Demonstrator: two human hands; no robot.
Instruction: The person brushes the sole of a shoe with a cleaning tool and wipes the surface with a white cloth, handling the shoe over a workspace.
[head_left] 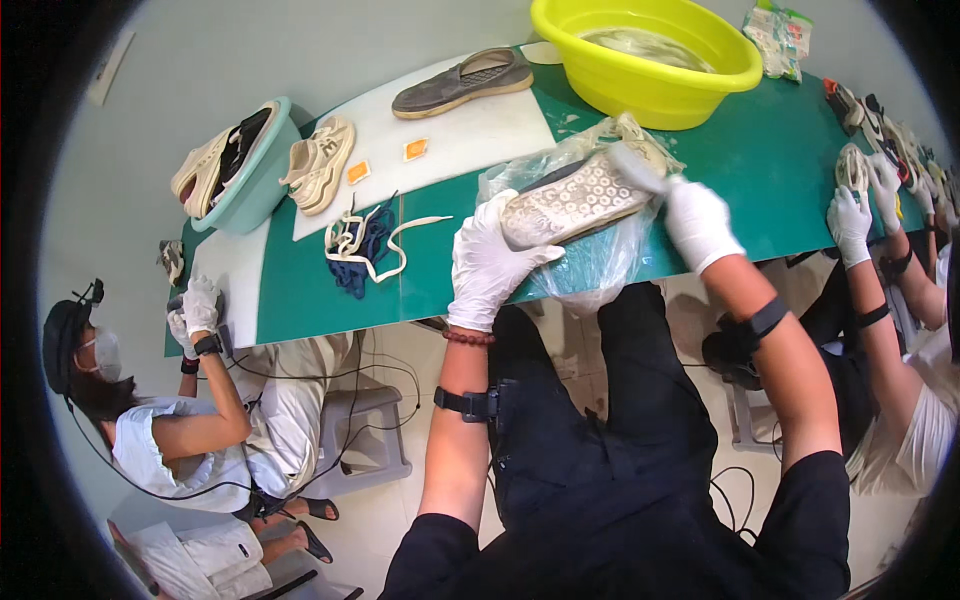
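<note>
A shoe (577, 203) is held sole up over a crumpled clear plastic bag (597, 272) at the table's near edge. Its pale sole, patterned with round studs, is greyish with dirt or suds. My gloved left hand (489, 262) grips the shoe by its left end, thumb along the near side. In my gloved right hand (700, 225), closed, is a whitish brush (637, 168), whose head lies against the sole's right end. Motion smears the brush, so its bristles do not show clearly. A pale shoe part or cloth (648, 143) shows behind it.
A yellow basin (660, 85) of sudsy water stands behind the shoe. Left are a grey slip-on (463, 83), beige sneaker (320, 165), laces (368, 245) and blue tub (285, 150) of shoes. Co-workers' gloved hands (201, 305) work at left, others (850, 225) at right.
</note>
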